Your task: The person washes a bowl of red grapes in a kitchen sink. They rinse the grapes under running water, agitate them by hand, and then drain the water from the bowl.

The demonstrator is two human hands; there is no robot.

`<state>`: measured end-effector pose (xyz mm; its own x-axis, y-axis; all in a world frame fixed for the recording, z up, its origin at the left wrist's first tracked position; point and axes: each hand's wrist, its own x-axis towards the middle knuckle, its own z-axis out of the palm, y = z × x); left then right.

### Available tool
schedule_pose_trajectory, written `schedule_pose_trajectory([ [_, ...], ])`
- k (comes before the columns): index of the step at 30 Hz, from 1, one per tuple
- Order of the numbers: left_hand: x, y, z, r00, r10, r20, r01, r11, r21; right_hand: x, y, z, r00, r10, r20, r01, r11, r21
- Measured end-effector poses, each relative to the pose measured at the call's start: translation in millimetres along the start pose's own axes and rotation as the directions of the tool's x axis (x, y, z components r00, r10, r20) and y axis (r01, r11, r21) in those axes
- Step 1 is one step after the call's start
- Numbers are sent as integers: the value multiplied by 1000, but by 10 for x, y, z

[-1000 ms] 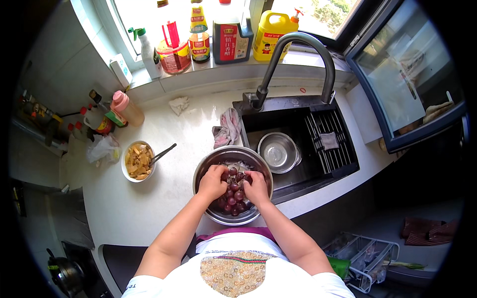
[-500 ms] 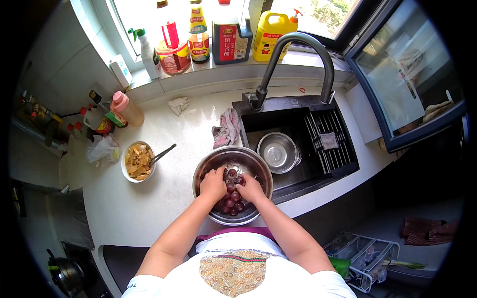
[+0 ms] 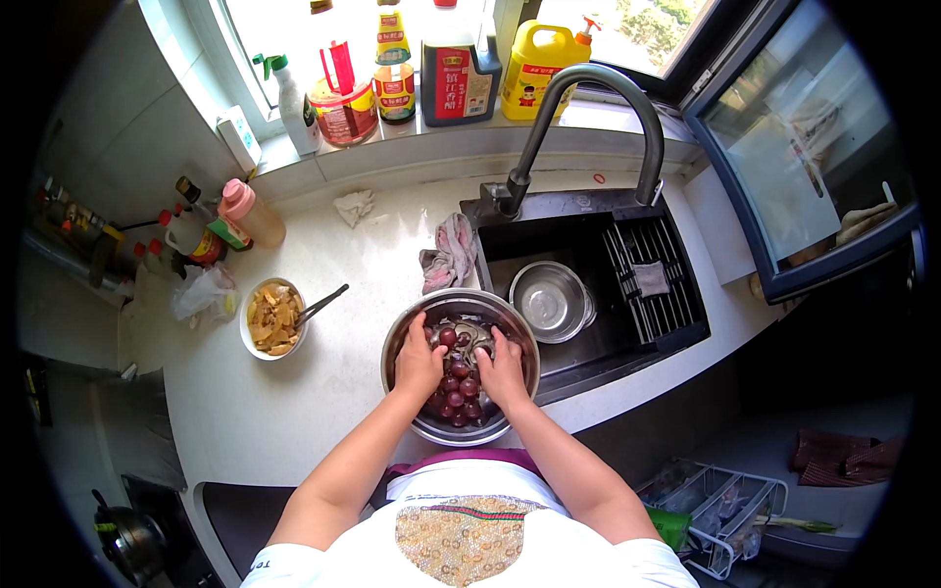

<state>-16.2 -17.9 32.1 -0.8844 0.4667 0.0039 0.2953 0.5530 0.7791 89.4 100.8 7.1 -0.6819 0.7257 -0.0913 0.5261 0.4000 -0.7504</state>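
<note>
A wide steel bowl (image 3: 395,333) stands at the counter's front edge, left of the sink, with dark red grapes (image 3: 457,397) lying in it and what looks like water among them. My left hand (image 3: 419,365) reaches into its left side, fingers spread and pointing away from me, thumb toward the grapes. Opposite it, my right hand (image 3: 502,370) is inside the right side, its fingers also apart and its thumb beside the grapes. Both hands flank the bunch, and neither is closed around a grape. The undersides of the fingers are partly hidden.
Right of the bowl, a smaller steel pot (image 3: 545,304) sits in the black sink (image 3: 578,377) under a tall faucet (image 3: 642,118). A crumpled cloth (image 3: 448,253) lies behind the bowl. To the left is a white food bowl (image 3: 245,328) with a dark-handled utensil (image 3: 323,303).
My hands have spread from the middle of the bunch toward the bowl's sides, and their fingers have straightened. More of the grapes and the bowl's inside shows between them.
</note>
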Motion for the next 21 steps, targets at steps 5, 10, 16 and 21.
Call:
schedule_pose_trajectory([
  [5, -103, 66, -278, 937, 34, 347, -158, 928, 337, -241, -404, -355, 966, 52, 253, -9, 986, -166],
  [10, -127, 43, -110, 916, -72, 395, -109, 902, 419, -248, -247, -165, 929, 104, 354, -46, 985, -169],
  [16, -49, -89, -158, 932, 3, 362, -59, 988, 144, -161, -210, -310, 988, -28, 150, 46, 992, -114],
  [21, -148, -47, -39, 948, 229, 222, -287, 914, 285, -183, -201, -150, 987, -158, 29, 161, 971, -176],
])
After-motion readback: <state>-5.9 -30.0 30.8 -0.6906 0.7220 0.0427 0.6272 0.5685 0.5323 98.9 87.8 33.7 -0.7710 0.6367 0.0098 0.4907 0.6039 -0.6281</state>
